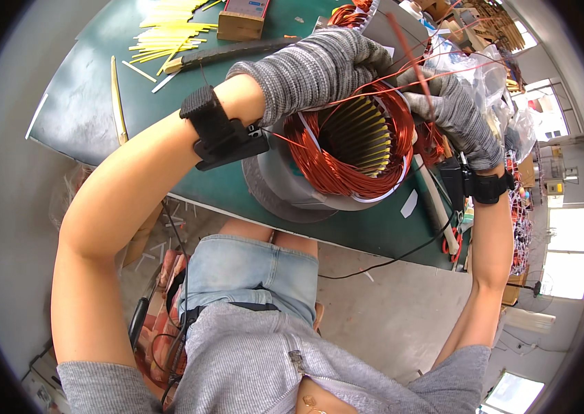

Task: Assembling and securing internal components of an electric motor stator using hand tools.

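Note:
A motor stator (264,183) lies on the green table, its bore facing me. Yellow slot liners (357,138) line the bore, and a thick ring of red-brown copper windings (319,165) wraps its mouth. My left hand (337,65), in a grey knitted glove, reaches over the stator's far rim with its fingers closed at loose copper wires (385,84). Across from it, at the far right rim, my gloved right hand (454,114) has its fingers curled in on the same wires. Several strands stretch between and past both hands; the fingertips are partly hidden.
Yellow strips (171,34) and a small box (241,21) lie at the far left. Near the left glove is a dark bar (230,54). A pale rod (433,200) and red-handled scissors (454,247) lie at the right; a black cable (395,261) hangs past the table edge.

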The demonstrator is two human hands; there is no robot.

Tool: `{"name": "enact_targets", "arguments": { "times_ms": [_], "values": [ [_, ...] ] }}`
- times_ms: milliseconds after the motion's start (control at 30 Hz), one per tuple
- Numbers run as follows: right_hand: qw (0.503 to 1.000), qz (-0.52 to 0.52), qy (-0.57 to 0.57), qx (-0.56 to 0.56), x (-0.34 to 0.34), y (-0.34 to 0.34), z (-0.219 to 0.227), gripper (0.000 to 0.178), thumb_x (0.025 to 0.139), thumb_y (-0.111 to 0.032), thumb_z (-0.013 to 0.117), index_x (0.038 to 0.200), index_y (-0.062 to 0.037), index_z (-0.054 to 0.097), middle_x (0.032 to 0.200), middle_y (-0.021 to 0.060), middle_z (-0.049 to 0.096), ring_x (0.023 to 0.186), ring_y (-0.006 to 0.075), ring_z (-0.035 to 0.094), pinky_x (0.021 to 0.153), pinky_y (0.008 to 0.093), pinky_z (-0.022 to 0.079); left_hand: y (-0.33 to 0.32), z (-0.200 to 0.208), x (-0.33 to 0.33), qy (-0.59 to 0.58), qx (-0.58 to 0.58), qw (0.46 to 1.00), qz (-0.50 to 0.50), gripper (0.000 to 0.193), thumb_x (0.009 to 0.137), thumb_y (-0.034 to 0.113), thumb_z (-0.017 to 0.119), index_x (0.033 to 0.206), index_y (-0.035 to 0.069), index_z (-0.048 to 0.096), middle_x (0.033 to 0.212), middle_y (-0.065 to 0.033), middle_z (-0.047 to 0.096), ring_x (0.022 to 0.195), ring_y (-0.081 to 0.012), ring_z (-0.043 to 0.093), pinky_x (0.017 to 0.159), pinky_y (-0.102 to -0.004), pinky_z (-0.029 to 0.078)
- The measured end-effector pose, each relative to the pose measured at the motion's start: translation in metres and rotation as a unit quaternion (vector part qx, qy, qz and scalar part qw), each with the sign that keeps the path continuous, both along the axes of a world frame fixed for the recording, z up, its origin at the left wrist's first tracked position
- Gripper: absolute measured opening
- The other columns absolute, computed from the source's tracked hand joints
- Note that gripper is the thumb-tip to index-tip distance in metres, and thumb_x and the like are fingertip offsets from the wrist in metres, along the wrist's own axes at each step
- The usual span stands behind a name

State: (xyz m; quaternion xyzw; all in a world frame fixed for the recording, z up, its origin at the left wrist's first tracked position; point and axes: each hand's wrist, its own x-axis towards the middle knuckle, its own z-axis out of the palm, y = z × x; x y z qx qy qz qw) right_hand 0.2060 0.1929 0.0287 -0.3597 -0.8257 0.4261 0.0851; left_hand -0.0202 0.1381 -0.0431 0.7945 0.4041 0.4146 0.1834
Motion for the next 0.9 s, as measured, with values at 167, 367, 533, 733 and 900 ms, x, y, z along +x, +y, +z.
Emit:
{"name": "enact_targets", "arguments": {
  "times_ms": [167,367,533,733,900],
  "values": [
    [0.988,0.095,-0.051,0.115,0.0,0.001,0.001,0.022,0.09,-0.019,0.067,0.101,-0.0003,0.063,0.087,-0.0014,0.063,0.079,0.0048,0.057,0.07,0.0229,0.048,-0.003,-0.001,0.003,0.036,-0.012,0.999,0.028,0.025,0.097,0.011,0.056,0.119,0.0,0.062,0.104,-0.014,0.069,0.101,-0.0233,0.066,0.089,-0.0308,0.051],
    [0.995,-0.015,0.099,0.024,-0.006,-0.026,-0.016,0.024,0.095,-0.016,0.056,0.113,0.0005,0.061,0.097,0.0011,0.064,0.09,0.0073,0.057,0.08,0.0242,0.047,-0.019,-0.007,0.004,-0.084,0.002,0.996,0.01,0.033,0.093,0.011,0.062,0.125,0.006,0.059,0.094,-0.0152,0.068,0.089,-0.0255,0.066,0.079,-0.0321,0.051],
    [0.947,-0.067,0.052,0.311,-0.015,-0.062,-0.041,0.035,0.093,-0.007,0.049,0.127,-0.0026,0.054,0.12,0.0159,0.059,0.115,0.0277,0.057,0.102,0.035,0.042,-0.047,-0.022,0.004,-0.251,0.035,0.953,0.164,0.057,0.094,0.004,0.044,0.149,0.013,0.032,0.084,-0.0109,0.066,0.07,-0.0227,0.055,0.075,-0.0294,0.05],
    [0.972,-0.013,0.118,0.203,-0.016,-0.044,-0.05,0.044,0.092,-0.004,0.046,0.136,-0.0009,0.047,0.133,0.0107,0.053,0.127,0.0191,0.047,0.11,0.0322,0.034,-0.124,-0.04,-0.01,-0.405,-0.014,0.894,0.19,0.025,0.101,0.014,0.042,0.117,0.001,0.056,0.112,-0.0086,0.067,0.095,-0.0132,0.06,0.087,-0.0296,0.049],
    [0.979,0.017,0.134,0.151,-0.015,-0.037,-0.041,0.039,0.09,-0.005,0.052,0.129,-0.0037,0.054,0.126,0.0098,0.056,0.12,0.0196,0.053,0.105,0.0321,0.039,-0.188,-0.052,0.046,-0.236,0.09,0.961,0.114,0.024,0.099,0.005,0.04,0.112,0.001,0.059,0.12,-0.0152,0.062,0.112,-0.0291,0.06,0.101,-0.0405,0.043]
  ]
}}
